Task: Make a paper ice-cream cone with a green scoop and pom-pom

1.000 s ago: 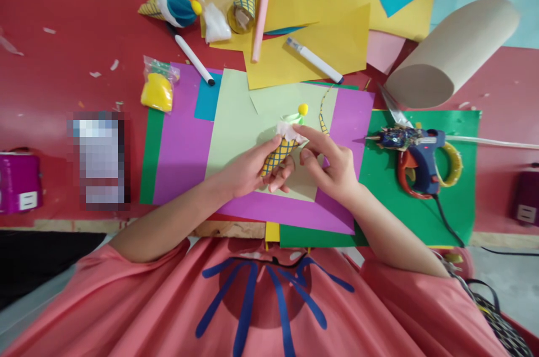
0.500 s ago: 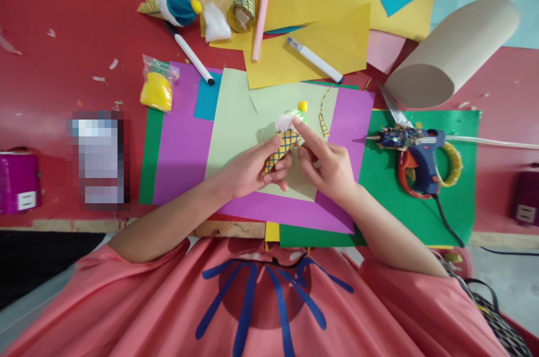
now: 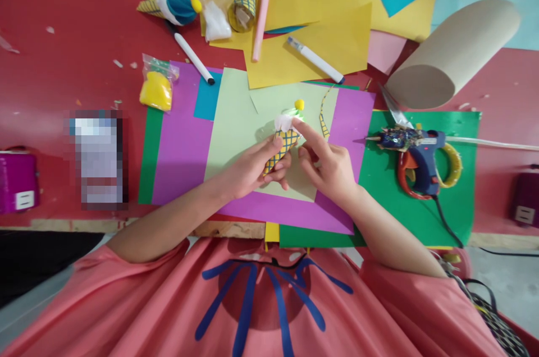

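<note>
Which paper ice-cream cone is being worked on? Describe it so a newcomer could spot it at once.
Start at the pale green sheet in the middle of the red table. Above it, the left hand grips a small paper cone, and the right hand has a fingertip at its top. Unlike the finished cone with a blue scoop at the far edge, this one has white and green fluff and a yellow ball.

A blue glue gun (image 3: 421, 149) lies at three o'clock on green paper (image 3: 455, 200). A big cardboard tube (image 3: 452, 51) sits at two o'clock. A yellow bag (image 3: 156, 89) is at ten o'clock.
</note>
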`<state>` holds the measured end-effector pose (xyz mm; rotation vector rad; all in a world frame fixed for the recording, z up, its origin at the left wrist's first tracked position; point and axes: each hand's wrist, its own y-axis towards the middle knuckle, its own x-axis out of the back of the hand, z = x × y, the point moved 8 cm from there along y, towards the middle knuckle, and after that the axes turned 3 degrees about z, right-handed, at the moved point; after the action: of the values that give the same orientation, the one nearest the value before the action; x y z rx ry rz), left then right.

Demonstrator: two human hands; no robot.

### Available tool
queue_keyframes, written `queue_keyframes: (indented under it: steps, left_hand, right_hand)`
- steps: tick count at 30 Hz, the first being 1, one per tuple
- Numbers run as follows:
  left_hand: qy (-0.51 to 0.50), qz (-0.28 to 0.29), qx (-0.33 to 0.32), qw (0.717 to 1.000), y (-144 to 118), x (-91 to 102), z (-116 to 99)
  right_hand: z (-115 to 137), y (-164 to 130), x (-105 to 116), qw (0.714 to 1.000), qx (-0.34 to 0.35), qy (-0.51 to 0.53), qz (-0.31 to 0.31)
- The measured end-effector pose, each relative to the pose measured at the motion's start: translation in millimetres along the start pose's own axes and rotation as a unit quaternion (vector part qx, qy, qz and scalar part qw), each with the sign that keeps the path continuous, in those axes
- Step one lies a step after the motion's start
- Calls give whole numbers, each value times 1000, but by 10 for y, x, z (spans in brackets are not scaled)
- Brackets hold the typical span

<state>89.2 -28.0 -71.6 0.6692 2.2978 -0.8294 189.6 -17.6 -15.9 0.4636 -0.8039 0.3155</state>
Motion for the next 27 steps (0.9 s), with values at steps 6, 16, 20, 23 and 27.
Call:
queue_keyframes:
  steps: [6, 16, 20, 23, 27]
  left_hand:
    - [3, -3, -7, 1000, 1, 20, -6]
    - [6, 1, -16, 1000, 3, 41, -38]
    - [4, 3, -25, 1000, 3, 41, -57]
    - [2, -8, -25, 1000, 1, 53, -56]
    - [2, -19, -21, 1000, 1, 65, -46]
  right_hand:
    - [30, -5, -10, 1000, 8, -10, -3]
    - [62, -8, -50, 999, 33, -36, 10]
    - [83, -8, -49, 998, 42, -46, 5]
    - [90, -11, -46, 998, 44, -40, 2]
    - [77, -15, -59, 999, 33, -35, 11]
